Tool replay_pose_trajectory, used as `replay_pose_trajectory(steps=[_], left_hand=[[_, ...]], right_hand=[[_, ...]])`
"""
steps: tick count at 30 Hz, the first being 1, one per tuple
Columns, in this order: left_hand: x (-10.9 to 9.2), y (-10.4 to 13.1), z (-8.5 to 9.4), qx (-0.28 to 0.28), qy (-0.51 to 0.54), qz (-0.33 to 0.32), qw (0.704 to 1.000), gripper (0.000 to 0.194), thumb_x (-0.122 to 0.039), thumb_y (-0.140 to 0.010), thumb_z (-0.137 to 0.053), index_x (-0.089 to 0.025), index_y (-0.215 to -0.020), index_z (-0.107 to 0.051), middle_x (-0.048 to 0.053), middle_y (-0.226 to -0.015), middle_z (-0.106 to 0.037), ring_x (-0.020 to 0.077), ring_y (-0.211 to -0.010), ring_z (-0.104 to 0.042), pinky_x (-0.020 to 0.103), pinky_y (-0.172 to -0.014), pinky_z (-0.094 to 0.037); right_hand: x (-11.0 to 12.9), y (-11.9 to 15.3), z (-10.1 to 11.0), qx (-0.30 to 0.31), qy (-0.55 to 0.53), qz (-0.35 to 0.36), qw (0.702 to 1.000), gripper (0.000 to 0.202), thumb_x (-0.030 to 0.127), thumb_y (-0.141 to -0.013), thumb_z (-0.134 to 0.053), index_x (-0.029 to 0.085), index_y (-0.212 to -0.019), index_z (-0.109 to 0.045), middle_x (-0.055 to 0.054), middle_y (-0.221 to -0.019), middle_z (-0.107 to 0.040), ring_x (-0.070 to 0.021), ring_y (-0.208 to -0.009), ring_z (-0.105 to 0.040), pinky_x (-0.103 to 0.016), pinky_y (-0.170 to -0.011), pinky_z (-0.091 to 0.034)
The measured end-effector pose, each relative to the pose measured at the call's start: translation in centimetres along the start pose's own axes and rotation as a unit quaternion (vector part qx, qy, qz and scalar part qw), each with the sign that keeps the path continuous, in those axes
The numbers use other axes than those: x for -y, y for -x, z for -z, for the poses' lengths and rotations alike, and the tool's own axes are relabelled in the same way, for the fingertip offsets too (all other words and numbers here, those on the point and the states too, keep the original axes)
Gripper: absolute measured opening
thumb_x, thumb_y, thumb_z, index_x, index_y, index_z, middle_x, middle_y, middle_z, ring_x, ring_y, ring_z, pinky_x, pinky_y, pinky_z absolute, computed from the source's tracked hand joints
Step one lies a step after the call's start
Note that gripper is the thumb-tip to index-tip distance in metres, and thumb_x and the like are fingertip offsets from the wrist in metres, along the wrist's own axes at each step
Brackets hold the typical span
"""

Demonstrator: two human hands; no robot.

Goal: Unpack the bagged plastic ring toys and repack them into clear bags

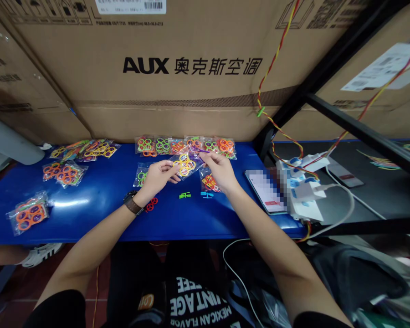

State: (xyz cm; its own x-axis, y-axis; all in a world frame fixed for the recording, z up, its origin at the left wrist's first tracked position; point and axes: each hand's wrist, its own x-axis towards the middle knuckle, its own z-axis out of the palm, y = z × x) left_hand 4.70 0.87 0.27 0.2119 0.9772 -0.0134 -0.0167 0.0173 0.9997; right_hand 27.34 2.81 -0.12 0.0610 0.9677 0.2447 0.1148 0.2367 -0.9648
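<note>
Black sleeves (pixel 63 310) outside tabletop edge (pixel 177 236), left fingers (pixel 171 172) on yellow-ringed packet (pixel 184 165) inside.

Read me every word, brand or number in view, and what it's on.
"AUX 奥克斯空调": large cardboard box.
"VINTAGE": black fabric at the lap.
"MEXICAN FLAVOR": same fabric; other lettering there is partly hidden.
Too small or blurred: the box's white label and fine print, side box's label, orange patch, phone, held packet.
</note>
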Motion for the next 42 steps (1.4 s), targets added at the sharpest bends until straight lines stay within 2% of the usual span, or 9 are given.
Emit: replay_pose_trajectory(steps=[4,8,12,22,27,31,34,38,42], left_hand=[[-0.1,0.0,0.0,-0.045,0.015,-0.041,0.998,0.038,-0.050,-0.081,-0.086,-0.019,-0.090,-0.068,0.004,-0.070,-0.072,0.0171,-0.059,-0.073,0.029,-0.056,-0.060],[-0.1,0.1,0.0,-0.052,0.006,-0.065,0.997,0.037,-0.051,-0.083,-0.085,-0.019,-0.093,-0.071,0.003,-0.069,-0.071,0.0164,-0.058,-0.072,0.027,-0.052,-0.059],[0.0,0.2,0.0,-0.059,0.004,-0.076,0.995,0.039,-0.053,-0.084,-0.084,-0.019,-0.097,-0.073,0.003,-0.069,-0.071,0.0165,-0.058,-0.072,0.026,-0.052,-0.059],[-0.2,0.0,0.3,-0.062,-0.005,-0.069,0.996,0.038,-0.053,-0.083,-0.083,-0.018,-0.097,-0.076,0.004,-0.069,-0.072,0.0171,-0.059,-0.073,0.027,-0.053,-0.062],[-0.1,-0.1,0.3,-0.067,-0.010,-0.063,0.996,0.038,-0.053,-0.084,-0.083,-0.018,-0.098,-0.077,0.004,-0.071,-0.073,0.0169,-0.060,-0.073,0.027,-0.053,-0.062],[-0.1,0.0,0.3,-0.070,-0.007,-0.064,0.995,0.036,-0.050,-0.084,-0.083,-0.018,-0.100,-0.080,0.004,-0.073,-0.074,0.0163,-0.059,-0.072,0.026,-0.051,-0.061],[0.0,0.0,0.4,-0.072,-0.011,-0.063,0.995,0.037,-0.048,-0.087,-0.082,-0.018,-0.108,-0.083,0.006,-0.078,-0.077,0.0160,-0.062,-0.073,0.026,-0.054,-0.062],[0.3,-0.1,0.6,-0.087,-0.023,-0.069,0.994,0.039,-0.046,-0.088,-0.081,-0.018,-0.115,-0.083,0.008,-0.090,-0.080,0.0161,-0.070,-0.073,0.026,-0.057,-0.064],[0.5,-0.2,0.8,-0.098,-0.019,-0.077,0.992,0.040,-0.048,-0.088,-0.080,-0.018,-0.115,-0.083,0.008,-0.091,-0.079,0.0159,-0.074,-0.072,0.026,-0.058,-0.064]], right_hand=[[0.2,0.0,0.2,0.023,0.029,0.031,0.999,0.044,0.066,-0.090,-0.073,0.026,-0.072,-0.070,0.000,-0.076,-0.062,-0.0187,-0.077,-0.056,-0.038,-0.082,-0.048],[0.2,-0.3,0.4,0.007,0.033,0.053,0.998,0.041,0.066,-0.090,-0.073,0.027,-0.080,-0.076,-0.002,-0.089,-0.068,-0.0212,-0.088,-0.061,-0.041,-0.090,-0.049],[0.1,-0.5,0.7,0.015,0.052,0.091,0.994,0.041,0.066,-0.091,-0.072,0.027,-0.079,-0.076,-0.002,-0.088,-0.065,-0.0208,-0.088,-0.060,-0.040,-0.087,-0.049],[0.4,-0.4,0.9,0.049,0.057,0.085,0.994,0.046,0.068,-0.093,-0.069,0.025,-0.074,-0.069,-0.002,-0.082,-0.059,-0.0196,-0.081,-0.053,-0.037,-0.078,-0.044],[0.5,-0.5,1.0,0.045,0.062,0.107,0.991,0.044,0.066,-0.094,-0.069,0.026,-0.076,-0.071,-0.003,-0.088,-0.060,-0.0199,-0.084,-0.056,-0.039,-0.083,-0.046],[0.3,-0.5,1.1,0.078,0.083,0.115,0.987,0.040,0.062,-0.096,-0.068,0.027,-0.076,-0.072,-0.003,-0.084,-0.063,-0.0223,-0.093,-0.059,-0.042,-0.093,-0.047],[0.0,-0.6,1.2,0.108,0.095,0.117,0.983,0.039,0.062,-0.099,-0.063,0.028,-0.083,-0.074,-0.004,-0.090,-0.069,-0.0240,-0.101,-0.061,-0.044,-0.100,-0.047],[-0.4,-0.8,1.5,0.133,0.104,0.097,0.981,0.043,0.067,-0.100,-0.058,0.029,-0.098,-0.077,-0.005,-0.104,-0.073,-0.0232,-0.100,-0.065,-0.043,-0.099,-0.050],[-0.6,-0.8,1.6,0.147,0.097,0.077,0.981,0.043,0.068,-0.097,-0.062,0.029,-0.100,-0.078,-0.005,-0.107,-0.076,-0.0247,-0.102,-0.067,-0.044,-0.100,-0.051]])
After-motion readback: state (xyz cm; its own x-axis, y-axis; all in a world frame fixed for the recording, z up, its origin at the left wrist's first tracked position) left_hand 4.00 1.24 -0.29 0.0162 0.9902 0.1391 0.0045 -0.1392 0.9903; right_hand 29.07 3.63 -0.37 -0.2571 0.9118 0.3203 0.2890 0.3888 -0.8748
